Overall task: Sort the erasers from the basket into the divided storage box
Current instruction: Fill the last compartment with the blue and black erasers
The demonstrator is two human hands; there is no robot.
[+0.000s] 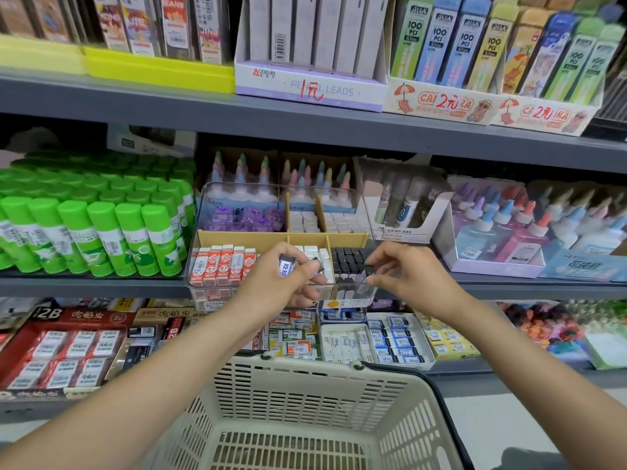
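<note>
The left hand [288, 276] grips a blue eraser [284, 264], the right hand [403, 269] pinches a black one [369, 270], both just above the box [203, 212].

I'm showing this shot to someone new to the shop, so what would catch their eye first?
Probably the two hands at centre: the left hand grips a blue-labelled eraser, and the right hand pinches a small dark eraser over the clear divided storage box on the middle shelf. Next, the block of bright green glue sticks to the left, and the cream basket at the bottom.
</note>
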